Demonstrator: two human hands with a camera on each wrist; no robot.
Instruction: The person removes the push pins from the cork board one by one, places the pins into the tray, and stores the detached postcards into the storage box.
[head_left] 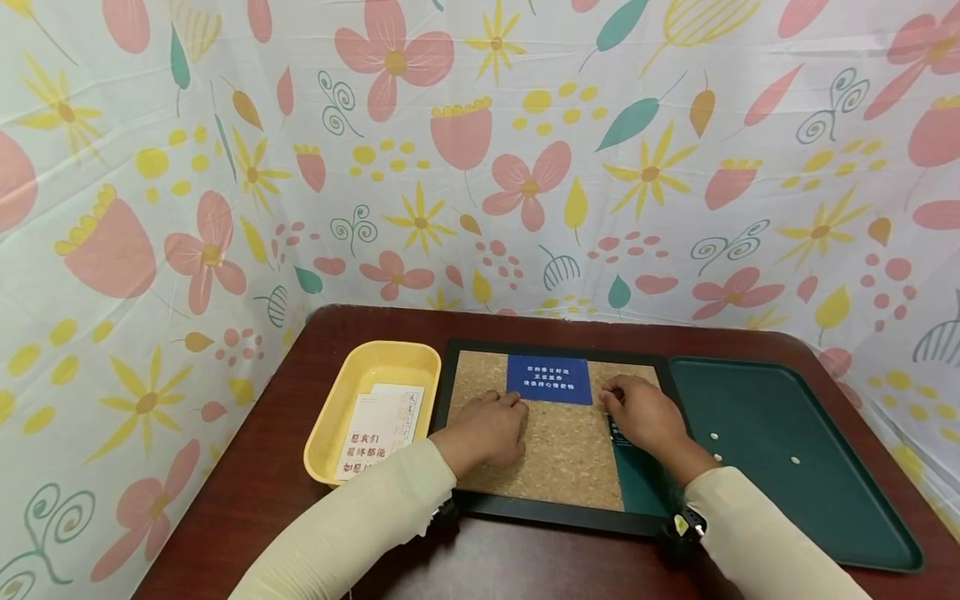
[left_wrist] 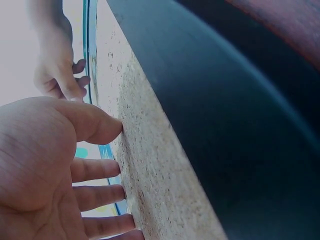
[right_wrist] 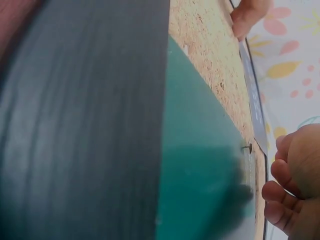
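Observation:
My left hand (head_left: 491, 429) rests on the cork board (head_left: 555, 458), fingers fairly straight and fingertips on the cork by the lower left corner of a blue card (head_left: 551, 379) with white writing. In the left wrist view the palm and spread fingers (left_wrist: 100, 197) show nothing held. My right hand (head_left: 641, 412) is over the board's right side, its fingers loosely bent beside the blue card's right edge. Under it lies a dark green card (head_left: 643, 479), partly hidden by hand and wrist. A small pin (right_wrist: 249, 148) stands at this card's edge, apart from the right fingers (right_wrist: 280, 200).
Left of the board stands a yellow basket (head_left: 322, 433) with printed cards (head_left: 378, 429). On the right, a dark green tray (head_left: 810, 508) holds white round pieces (head_left: 795, 460). The board has a raised black frame (head_left: 555, 517). A floral cloth (head_left: 480, 192) hangs behind the table.

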